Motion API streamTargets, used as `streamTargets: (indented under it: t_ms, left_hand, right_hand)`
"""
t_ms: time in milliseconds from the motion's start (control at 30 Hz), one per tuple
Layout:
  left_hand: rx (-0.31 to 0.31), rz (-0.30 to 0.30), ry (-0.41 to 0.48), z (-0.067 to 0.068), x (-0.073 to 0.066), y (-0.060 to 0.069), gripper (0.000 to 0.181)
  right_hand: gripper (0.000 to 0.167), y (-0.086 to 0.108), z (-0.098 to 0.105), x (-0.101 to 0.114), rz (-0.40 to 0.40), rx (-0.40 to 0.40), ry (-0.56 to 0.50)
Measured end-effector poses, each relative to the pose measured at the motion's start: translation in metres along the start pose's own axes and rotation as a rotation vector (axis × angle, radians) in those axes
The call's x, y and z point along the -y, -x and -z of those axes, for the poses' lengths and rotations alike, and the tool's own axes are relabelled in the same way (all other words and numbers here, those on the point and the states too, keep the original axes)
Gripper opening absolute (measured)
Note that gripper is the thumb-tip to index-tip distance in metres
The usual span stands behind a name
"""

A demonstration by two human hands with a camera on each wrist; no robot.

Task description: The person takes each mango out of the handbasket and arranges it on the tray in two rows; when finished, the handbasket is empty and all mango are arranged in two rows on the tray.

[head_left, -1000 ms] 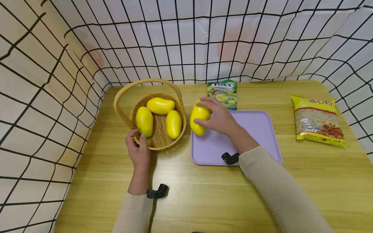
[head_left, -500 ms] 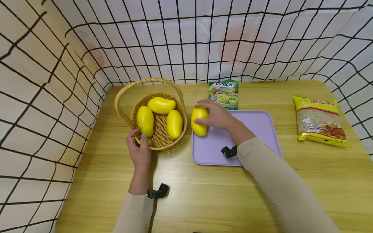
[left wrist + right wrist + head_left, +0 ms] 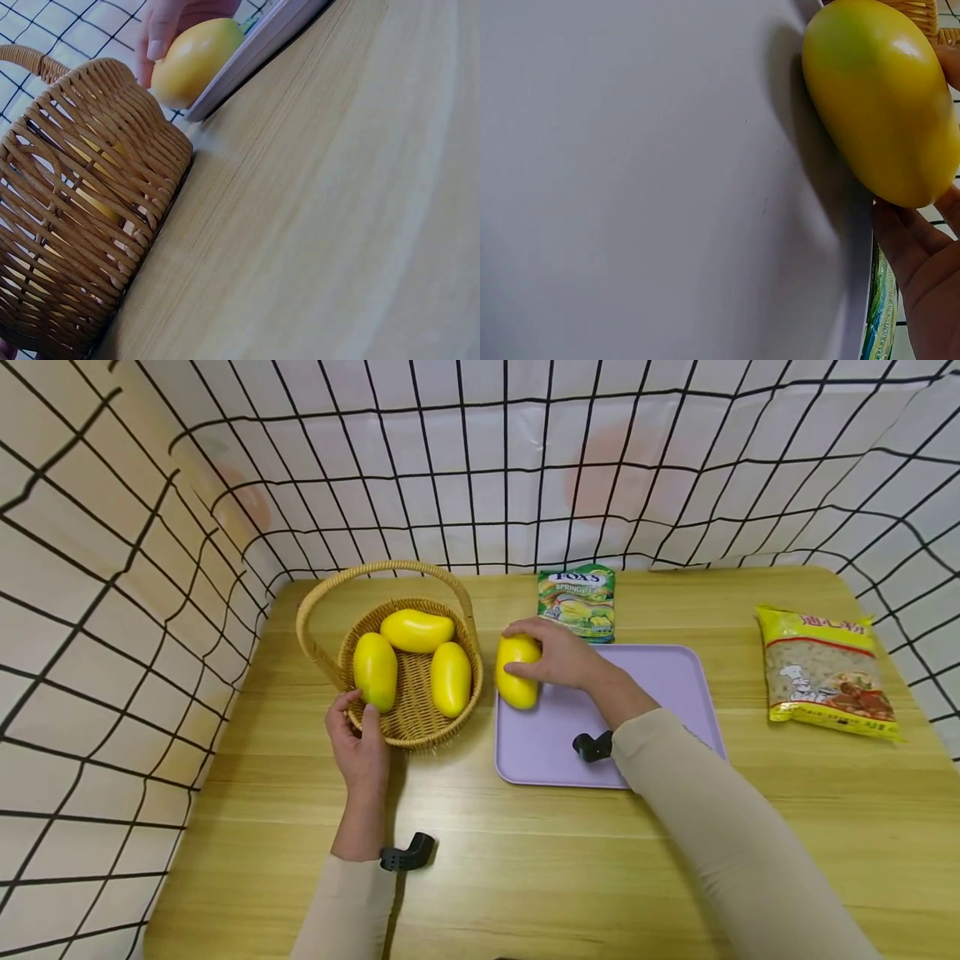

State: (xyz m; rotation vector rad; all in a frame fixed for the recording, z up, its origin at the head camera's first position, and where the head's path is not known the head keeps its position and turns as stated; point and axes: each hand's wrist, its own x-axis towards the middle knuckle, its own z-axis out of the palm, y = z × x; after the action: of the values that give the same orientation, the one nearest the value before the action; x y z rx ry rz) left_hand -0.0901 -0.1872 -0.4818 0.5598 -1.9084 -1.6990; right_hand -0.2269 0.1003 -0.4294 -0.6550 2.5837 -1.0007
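Observation:
In the head view my right hand (image 3: 558, 653) grips a yellow mango (image 3: 517, 672) at the left edge of a lilac tray (image 3: 630, 760). The right wrist view has this mango (image 3: 885, 105) close against the tray's rim, its shadow on the tray; whether it rests there I cannot tell. My left hand (image 3: 358, 747) holds the near-left rim of a round wicker basket (image 3: 408, 739), thumb and fingers on it. Inside the basket lie three mangoes, one at left (image 3: 375, 670), one at the back (image 3: 416, 631) and one at right (image 3: 451, 681).
Behind the tray lies a green FOX'S candy packet (image 3: 577, 602). A yellow, clear-fronted food bag (image 3: 828, 677) is at the table's right. The basket's tall handle (image 3: 386, 567) arches over it. Black wire grid (image 3: 502, 468) stands around the wooden table (image 3: 480, 868).
My right hand has lowered the mango a little toward the tray's left edge, and in the last half second it barely moves. The left hand stays on the basket rim.

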Motion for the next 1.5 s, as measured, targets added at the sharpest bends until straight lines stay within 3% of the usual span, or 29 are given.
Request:
streamTargets:
  t_ms: [867,1500]
  left_hand:
    - [0.008,0.012,-0.011,0.0,-0.001,0.002,0.031]
    - [0.004,0.015,-0.009,0.0,-0.001,0.001,0.032]
  right_hand:
    - [0.064,0.001,0.0,-0.004,-0.032,0.01,-0.037]
    - [0.07,0.009,0.012,0.0,-0.025,0.0,0.019]
